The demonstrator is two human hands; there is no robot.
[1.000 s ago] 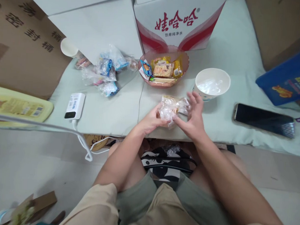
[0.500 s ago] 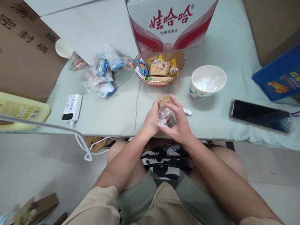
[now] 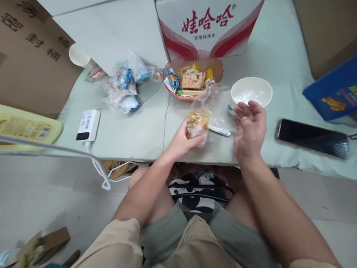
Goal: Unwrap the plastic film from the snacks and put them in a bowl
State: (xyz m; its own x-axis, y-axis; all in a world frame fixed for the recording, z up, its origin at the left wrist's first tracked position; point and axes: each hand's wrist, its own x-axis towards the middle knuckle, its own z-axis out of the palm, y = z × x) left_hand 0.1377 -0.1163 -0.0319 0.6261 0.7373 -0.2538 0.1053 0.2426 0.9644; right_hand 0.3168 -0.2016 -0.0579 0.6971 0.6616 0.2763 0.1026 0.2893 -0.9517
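Yellow snack bundle in the left hand, right hand free

From the head camera, we see the left hand (image 3: 185, 140) with thumb and fingers clamped on a crinkled clear-plastic bundle with yellow wrapping (image 3: 199, 120), above the near part of the pale green cloth (image 3: 137, 142). Loose film rises from its top, in front of the pink ribbed bowl (image 3: 203, 60) of packaged snacks.

We see the right hand (image 3: 249, 126) raised, its fingers loosely bent and slightly apart, with nothing visible in them. It overlaps the white paper cup (image 3: 266, 89), which has clear plastic inside; we cannot tell whether they touch. Between the hands lies a slim white-handled item (image 3: 221, 131), partly hidden by the bundle. The smartphone (image 3: 311, 138) lies to the right; a white power bank (image 3: 88, 124) sits to the left, near crumpled wrappers (image 3: 124, 89).
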